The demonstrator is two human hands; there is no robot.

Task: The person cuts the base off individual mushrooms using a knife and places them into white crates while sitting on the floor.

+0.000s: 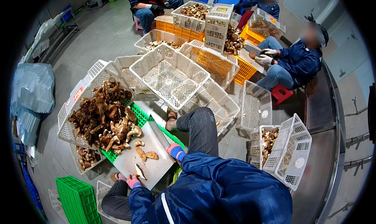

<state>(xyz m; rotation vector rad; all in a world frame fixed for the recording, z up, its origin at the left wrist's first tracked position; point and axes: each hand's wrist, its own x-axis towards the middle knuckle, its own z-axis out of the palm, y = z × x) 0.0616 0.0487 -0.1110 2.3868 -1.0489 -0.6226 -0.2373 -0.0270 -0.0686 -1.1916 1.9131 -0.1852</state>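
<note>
My right hand [176, 151], in a pink and blue glove, grips a knife [158, 134] whose wide blade points away along the right side of the white cutting board [160, 169]. At the board's near left edge, my left hand [133, 181], gloved alike, lies with its fingers apart beside a cut mushroom [140, 172]; whether they touch it is unclear. Farther up the board are several mushroom pieces [151, 155]. A big heap of brown mushrooms [103, 112] spills from a tipped white crate [66, 124] onto the board's far left end.
Beneath the board is a green crate [137, 110]. White crates [168, 79] are stacked ahead, more [288, 153] stand right, and a green stack [76, 198] is lower left. Several people sit at the back; one person [299, 63] at right holds a mushroom [252, 54].
</note>
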